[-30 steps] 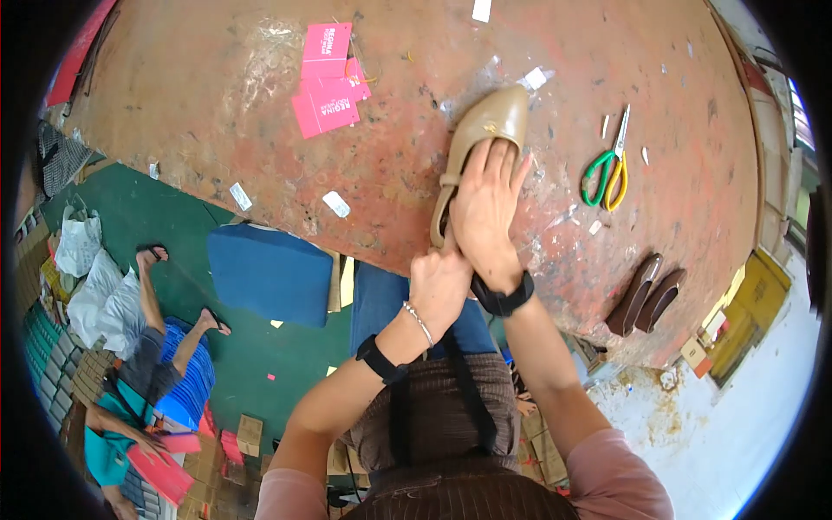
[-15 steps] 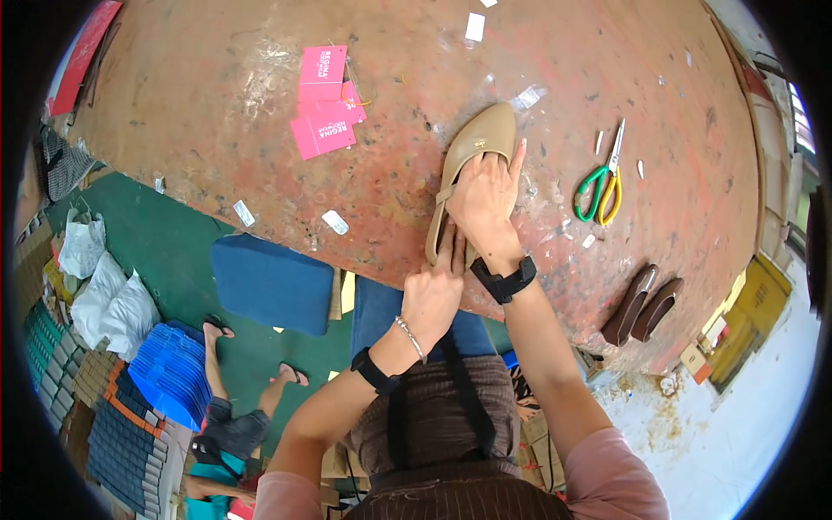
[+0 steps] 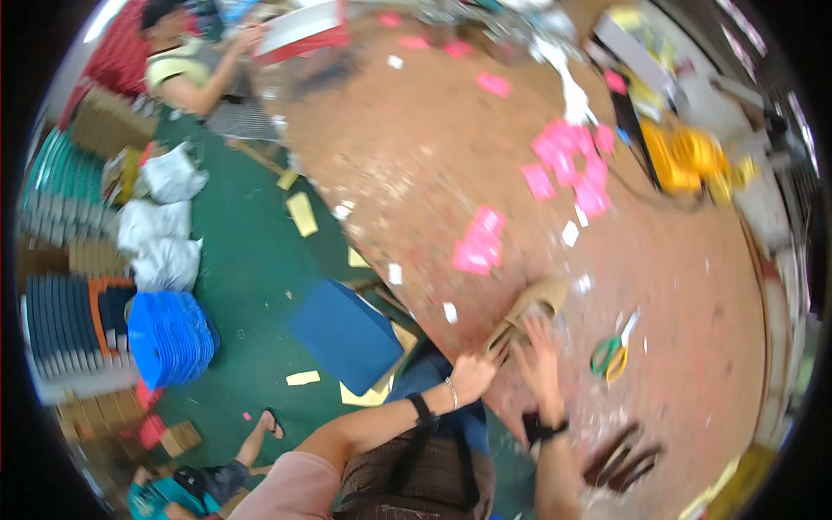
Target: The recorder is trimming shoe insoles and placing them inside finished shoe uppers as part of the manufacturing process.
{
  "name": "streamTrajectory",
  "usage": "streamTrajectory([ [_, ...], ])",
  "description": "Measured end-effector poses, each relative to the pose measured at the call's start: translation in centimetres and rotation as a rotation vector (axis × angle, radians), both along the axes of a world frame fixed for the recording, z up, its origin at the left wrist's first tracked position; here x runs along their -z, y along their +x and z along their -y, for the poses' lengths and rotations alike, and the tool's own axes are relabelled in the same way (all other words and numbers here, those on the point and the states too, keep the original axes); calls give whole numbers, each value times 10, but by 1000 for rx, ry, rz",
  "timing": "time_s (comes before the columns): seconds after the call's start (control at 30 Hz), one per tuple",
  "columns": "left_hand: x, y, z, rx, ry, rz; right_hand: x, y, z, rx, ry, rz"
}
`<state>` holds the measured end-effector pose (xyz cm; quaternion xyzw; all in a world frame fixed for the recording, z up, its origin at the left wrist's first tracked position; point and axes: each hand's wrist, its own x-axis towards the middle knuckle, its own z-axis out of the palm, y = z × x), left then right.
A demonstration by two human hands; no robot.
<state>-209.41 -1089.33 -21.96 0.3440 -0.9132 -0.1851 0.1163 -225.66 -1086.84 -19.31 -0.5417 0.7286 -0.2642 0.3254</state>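
Note:
A beige flat shoe [image 3: 549, 295] lies at the near edge of the worktable, its toe pointing to the far right. My left hand [image 3: 475, 378] is closed around its heel end; the fingertips are partly hidden there. Over the shoe's side, my right hand [image 3: 539, 360] has its fingers stretched out and apart, with the tips by the opening. Motion blurs both hands. To the right lie scissors [image 3: 617, 354] with one green and one yellow handle. A pair of dark brown shoes [image 3: 622, 459] sits nearer to me, on the right.
Pink cards [image 3: 479, 243] lie beyond the shoe, with a larger pink pile [image 3: 572, 160] farther off. A yellow tool [image 3: 680, 160] stands at the far right. At the far left, a person [image 3: 195, 78] handles a white-and-red box [image 3: 303, 33]. A blue padded seat [image 3: 347, 336] stands left of me.
The view has swung toward the left and far side, bringing in the co-worker and the pink pile. My right hand's fingers have drawn back from inside the shoe and spread.

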Motion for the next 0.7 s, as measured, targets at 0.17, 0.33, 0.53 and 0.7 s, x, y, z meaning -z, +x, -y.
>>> streamTrajectory([
  [0.17, -57, 87, 103, -136, -53, 147, -53, 5, -64, 290, -60, -25],
  [0.33, -121, 159, 325, -400, -456, 503, -55, 8, -90, 180, 2, -142],
  [0.53, -174, 201, 411, -734, -659, 52, -82, 34, -54, 202, -6, -81],
  [0.7, -116, 235, 273, -622, -149, 45, -58, 36, -72, 209, -49, -121],
])
